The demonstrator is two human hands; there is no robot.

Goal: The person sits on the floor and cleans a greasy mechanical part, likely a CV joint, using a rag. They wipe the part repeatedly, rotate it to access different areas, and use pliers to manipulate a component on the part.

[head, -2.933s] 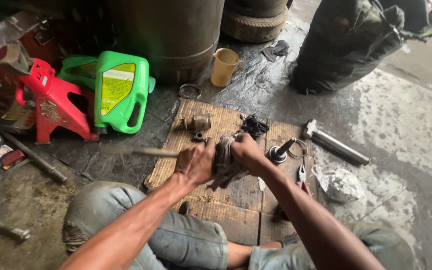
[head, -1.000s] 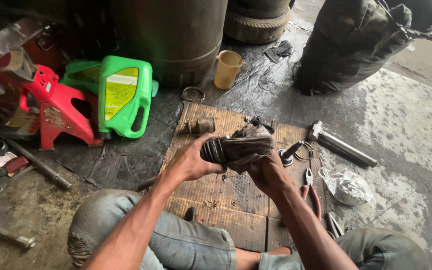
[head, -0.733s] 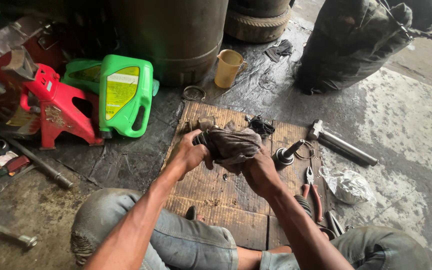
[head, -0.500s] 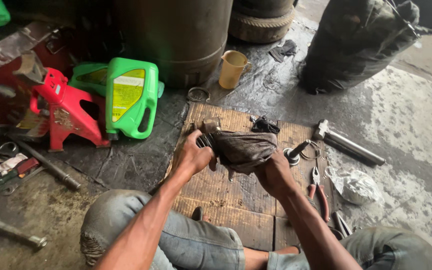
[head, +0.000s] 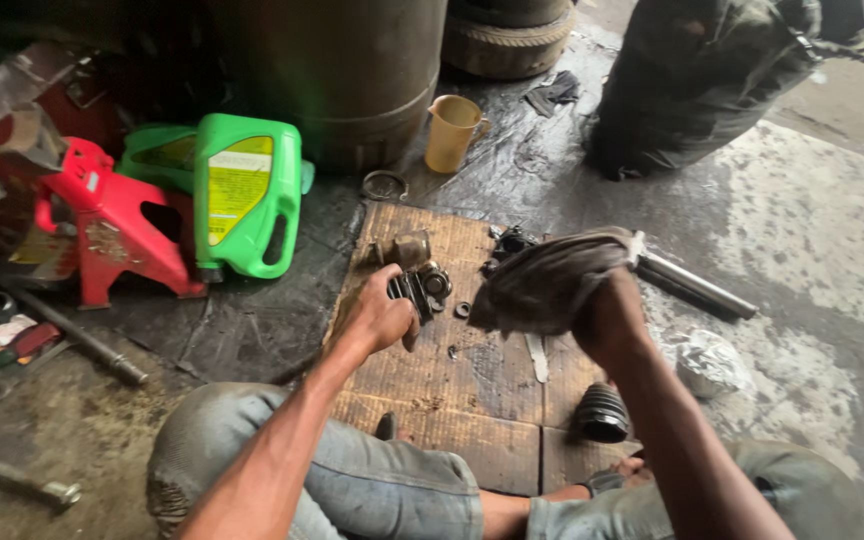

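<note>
My left hand (head: 380,318) grips a dark metal joint part (head: 414,292) low over the wooden board (head: 472,400), beside a metal cup-shaped piece (head: 407,249) and small rings. Up above the board's right half, my right hand (head: 607,318) clutches a dirty grey rag (head: 542,280). A ribbed black rubber boot (head: 602,412) lies on the board near my right forearm. A steel shaft (head: 692,285) lies on the floor behind the rag.
Green oil jug (head: 242,195) and red jack stand (head: 112,225) sit at left, with rods and tools on the floor. A tan plastic cup (head: 452,132), a big drum (head: 352,60), tyres and a black sack (head: 702,80) stand behind. Crumpled foil (head: 707,362) lies right.
My hands have separated: the left carried the metal part down to the board, while the right pulled the rag away to the right. The rubber boot now shows on the board.
</note>
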